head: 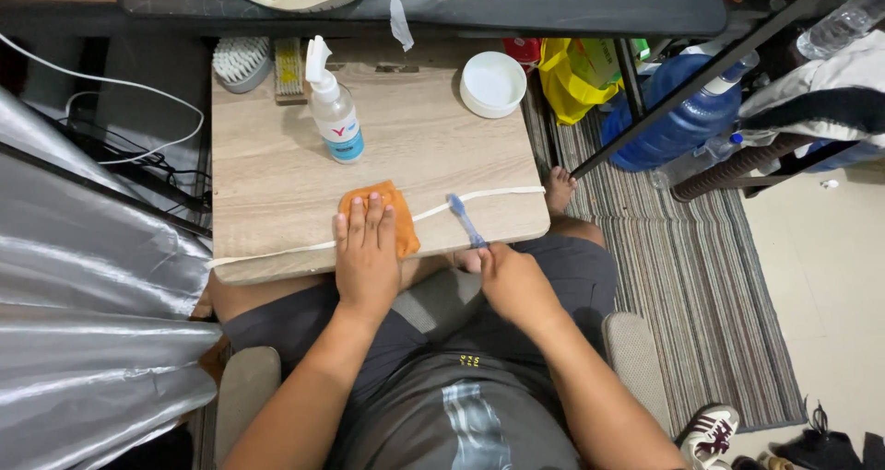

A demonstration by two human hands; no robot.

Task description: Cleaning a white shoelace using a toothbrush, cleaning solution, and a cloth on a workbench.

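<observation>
While the flat, open left hand [366,253] pins an orange cloth [380,216] over a white shoelace [479,196], the right hand [510,276], clamped on a blue toothbrush [466,219], scrubs mid-lace, with both ends unbrushed.

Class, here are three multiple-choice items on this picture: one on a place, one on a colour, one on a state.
1. Where does the left hand lie?
A on the orange cloth
B on the spray bottle
C on the white dish
2. What colour is the toothbrush?
A red
B blue
C black
3. How is the right hand?
A empty
B flat on the board
C shut on the toothbrush

A: its fingers rest on the cloth.
B: head and handle are blue.
C: its fingers close round the handle.
</observation>
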